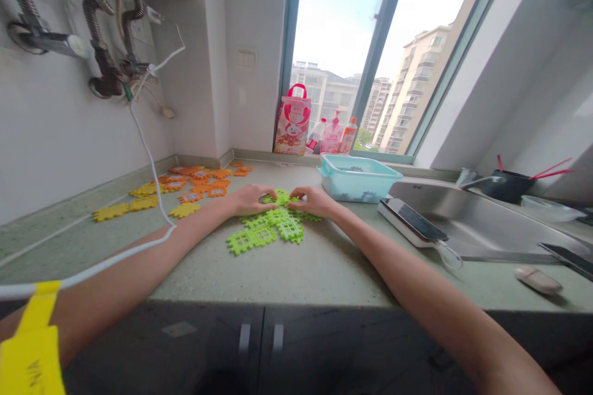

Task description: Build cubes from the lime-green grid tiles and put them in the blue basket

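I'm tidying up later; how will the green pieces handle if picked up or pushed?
The green pieces look fairly stiff, as they show regular, notched edges. Thin, some with window-like cut-outs, they are probably light. Their flat shape suggests sliding rather than rolling.
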Demonstrator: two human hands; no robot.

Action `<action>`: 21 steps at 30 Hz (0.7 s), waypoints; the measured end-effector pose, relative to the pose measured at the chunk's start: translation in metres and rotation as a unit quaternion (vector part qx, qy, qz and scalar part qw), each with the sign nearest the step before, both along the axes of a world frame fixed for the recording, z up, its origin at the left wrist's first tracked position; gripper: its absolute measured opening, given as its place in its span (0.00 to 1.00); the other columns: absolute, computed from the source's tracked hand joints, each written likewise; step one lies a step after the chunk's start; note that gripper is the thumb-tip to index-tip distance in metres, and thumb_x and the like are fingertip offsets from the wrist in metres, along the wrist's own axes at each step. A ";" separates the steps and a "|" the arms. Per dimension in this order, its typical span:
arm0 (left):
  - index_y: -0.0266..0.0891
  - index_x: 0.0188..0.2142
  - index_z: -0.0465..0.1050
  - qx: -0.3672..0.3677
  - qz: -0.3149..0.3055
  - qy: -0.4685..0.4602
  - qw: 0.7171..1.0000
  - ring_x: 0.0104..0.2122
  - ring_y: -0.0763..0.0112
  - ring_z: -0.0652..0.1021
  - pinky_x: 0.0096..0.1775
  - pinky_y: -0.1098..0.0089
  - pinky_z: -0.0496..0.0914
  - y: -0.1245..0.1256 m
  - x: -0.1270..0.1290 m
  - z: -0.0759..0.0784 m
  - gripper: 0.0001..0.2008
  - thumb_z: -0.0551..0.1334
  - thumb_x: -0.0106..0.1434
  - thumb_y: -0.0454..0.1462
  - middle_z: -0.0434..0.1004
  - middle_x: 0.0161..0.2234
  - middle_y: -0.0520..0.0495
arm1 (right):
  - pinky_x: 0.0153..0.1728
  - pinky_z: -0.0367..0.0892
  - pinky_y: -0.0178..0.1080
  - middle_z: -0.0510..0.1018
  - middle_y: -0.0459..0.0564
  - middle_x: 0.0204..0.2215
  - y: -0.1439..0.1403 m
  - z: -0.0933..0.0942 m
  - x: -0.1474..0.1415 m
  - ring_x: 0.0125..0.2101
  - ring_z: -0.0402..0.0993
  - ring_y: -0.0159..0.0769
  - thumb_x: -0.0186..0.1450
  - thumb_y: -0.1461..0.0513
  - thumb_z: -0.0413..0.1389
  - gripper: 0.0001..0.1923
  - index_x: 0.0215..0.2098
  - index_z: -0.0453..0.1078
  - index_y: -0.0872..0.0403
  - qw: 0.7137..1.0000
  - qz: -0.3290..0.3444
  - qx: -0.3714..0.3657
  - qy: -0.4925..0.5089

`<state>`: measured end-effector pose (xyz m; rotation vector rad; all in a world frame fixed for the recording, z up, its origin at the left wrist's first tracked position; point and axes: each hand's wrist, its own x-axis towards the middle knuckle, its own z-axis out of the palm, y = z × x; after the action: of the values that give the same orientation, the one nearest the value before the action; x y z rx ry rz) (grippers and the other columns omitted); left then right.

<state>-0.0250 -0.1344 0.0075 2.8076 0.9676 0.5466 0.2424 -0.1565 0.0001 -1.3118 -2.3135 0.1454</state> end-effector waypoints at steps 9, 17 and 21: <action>0.43 0.54 0.81 0.046 0.033 0.029 0.998 0.46 0.58 0.81 0.50 0.66 0.71 0.000 0.012 0.003 0.24 0.62 0.67 0.53 0.81 0.48 0.43 | 0.37 0.67 0.35 0.86 0.51 0.37 0.005 0.003 0.018 0.36 0.80 0.39 0.66 0.57 0.65 0.11 0.45 0.82 0.52 0.996 -0.075 0.021 -0.054; 0.39 0.49 0.80 0.019 0.031 -0.004 0.999 0.48 0.58 0.80 0.51 0.67 0.71 0.009 -0.004 0.003 0.20 0.66 0.57 0.41 0.81 0.49 0.45 | 0.34 0.66 0.34 0.85 0.49 0.35 0.002 0.007 0.022 0.33 0.79 0.36 0.62 0.56 0.68 0.12 0.42 0.81 0.53 0.997 -0.059 0.005 -0.043; 0.42 0.49 0.80 -0.023 -0.030 -0.011 0.999 0.47 0.62 0.80 0.52 0.70 0.70 0.002 -0.001 0.007 0.22 0.64 0.54 0.34 0.83 0.48 0.50 | 0.37 0.69 0.35 0.84 0.49 0.37 0.004 0.006 0.025 0.37 0.79 0.38 0.59 0.60 0.68 0.16 0.45 0.80 0.53 0.999 -0.014 0.043 0.006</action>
<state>-0.0264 -0.1328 0.0142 2.7740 0.8758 0.5402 0.2677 -0.1529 0.0060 -1.2958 -2.2641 0.0436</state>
